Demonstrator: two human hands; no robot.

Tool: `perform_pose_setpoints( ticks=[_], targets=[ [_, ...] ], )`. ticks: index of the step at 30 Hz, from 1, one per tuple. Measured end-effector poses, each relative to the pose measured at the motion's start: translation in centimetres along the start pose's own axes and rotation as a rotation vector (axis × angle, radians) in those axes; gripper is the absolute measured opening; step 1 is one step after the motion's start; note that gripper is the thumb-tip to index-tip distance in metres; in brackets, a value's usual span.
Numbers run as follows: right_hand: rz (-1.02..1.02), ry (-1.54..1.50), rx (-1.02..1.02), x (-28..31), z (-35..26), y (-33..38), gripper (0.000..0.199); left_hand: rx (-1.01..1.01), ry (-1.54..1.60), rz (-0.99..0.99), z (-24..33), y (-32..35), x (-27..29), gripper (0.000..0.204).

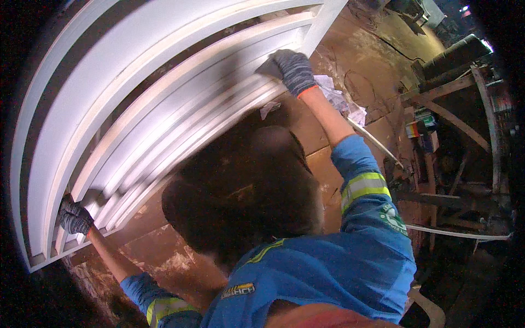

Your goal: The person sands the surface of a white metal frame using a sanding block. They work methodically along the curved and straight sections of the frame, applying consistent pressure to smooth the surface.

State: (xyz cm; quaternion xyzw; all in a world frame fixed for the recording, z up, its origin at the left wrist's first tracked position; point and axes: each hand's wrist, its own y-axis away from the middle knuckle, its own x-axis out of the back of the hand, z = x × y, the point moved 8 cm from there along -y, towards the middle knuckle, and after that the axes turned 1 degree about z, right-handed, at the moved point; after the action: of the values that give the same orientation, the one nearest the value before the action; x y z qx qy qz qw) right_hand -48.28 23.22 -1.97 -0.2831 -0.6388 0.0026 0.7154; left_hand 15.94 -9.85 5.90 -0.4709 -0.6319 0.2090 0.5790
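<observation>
Both gloved hands grip the white frame [164,98] — our left hand [75,217] clamped at its near end, right hand [295,70] pressing a cloth [268,68] at the far. Its long axis runs between them, hands well apart.

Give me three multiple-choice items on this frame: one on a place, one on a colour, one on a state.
1. Where is the right hand?
A. on the white slatted frame, far end
B. on the floor
C. at the person's waist

2. What colour are the gloves?
A. yellow
B. grey
C. red

3. How does the left hand stand?
A. hanging free
B. gripping the frame's near edge
C. holding a hammer

Answers: 1 A, the hand presses on the slats at the far end. 2 B, both knit gloves are grey. 3 B, its fingers curl round the near edge.
</observation>
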Motion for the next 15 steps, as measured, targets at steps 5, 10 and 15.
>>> perform_pose_setpoints(
  ticks=[5,10,15],
  targets=[
    [-0.002,0.073,-0.130,0.1,4.4,-0.2,0.024,-0.048,0.015,-0.086,0.3,0.1,-2.8,0.028],
    [0.188,0.086,0.135,1.9,-5.2,0.5,0.022,-0.138,0.124,0.060,-1.3,0.5,-1.7,0.031],
    [0.098,0.201,-0.116,0.1,5.3,-0.8,0.022,0.045,0.132,-0.100,0.0,0.1,-2.8,0.032]
  ],
)
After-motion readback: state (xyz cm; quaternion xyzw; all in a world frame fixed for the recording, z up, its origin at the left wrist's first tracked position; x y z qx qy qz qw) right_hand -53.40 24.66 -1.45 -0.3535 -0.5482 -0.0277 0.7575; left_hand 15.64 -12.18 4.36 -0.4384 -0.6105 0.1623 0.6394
